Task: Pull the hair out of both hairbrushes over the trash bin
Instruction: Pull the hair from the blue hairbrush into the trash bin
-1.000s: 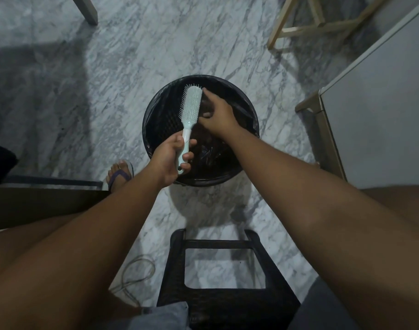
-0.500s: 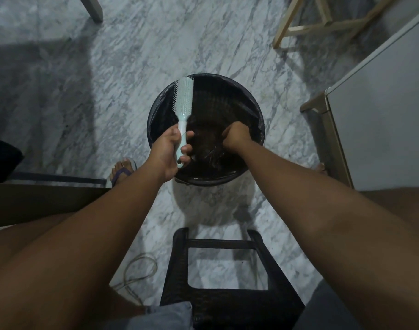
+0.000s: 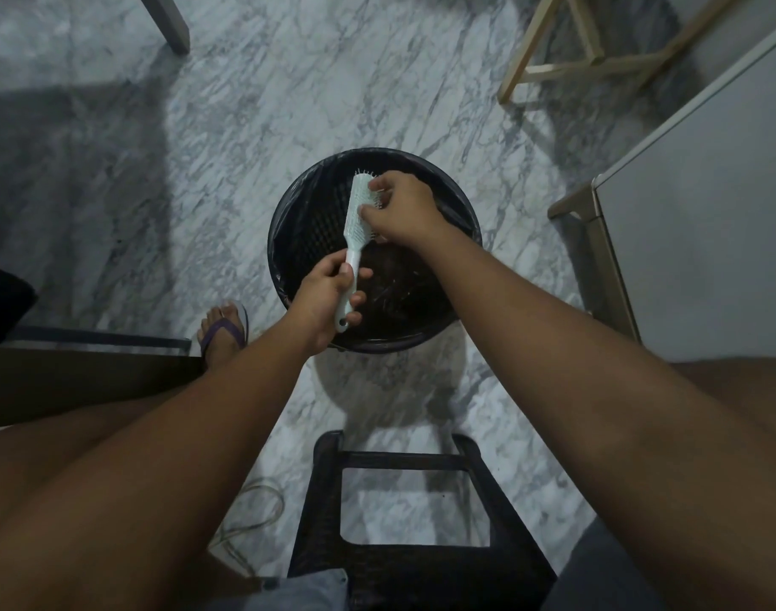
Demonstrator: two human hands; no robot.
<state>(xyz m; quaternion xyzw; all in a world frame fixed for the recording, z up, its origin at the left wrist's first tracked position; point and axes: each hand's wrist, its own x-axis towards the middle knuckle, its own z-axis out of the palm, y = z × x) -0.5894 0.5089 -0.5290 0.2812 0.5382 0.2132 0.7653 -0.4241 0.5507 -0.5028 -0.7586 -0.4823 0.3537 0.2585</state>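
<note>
Head view.

- Hairbrush [image 3: 357, 213]: pale green, upright over the black-lined trash bin [image 3: 285, 205], bristles facing right.
- My left hand [image 3: 329, 297]: fingers wrapped round the handle, thumb on top.
- My right hand [image 3: 404, 209]: fingertips [image 3: 379, 183] curled onto the bristles near the top of the head, pinching there; whether hair is caught between them I cannot tell.
- Change: half a second ago my right hand was a closed fist low in the bin, apart from the brush, whose bristles faced left; it is now back up against the head.
</note>
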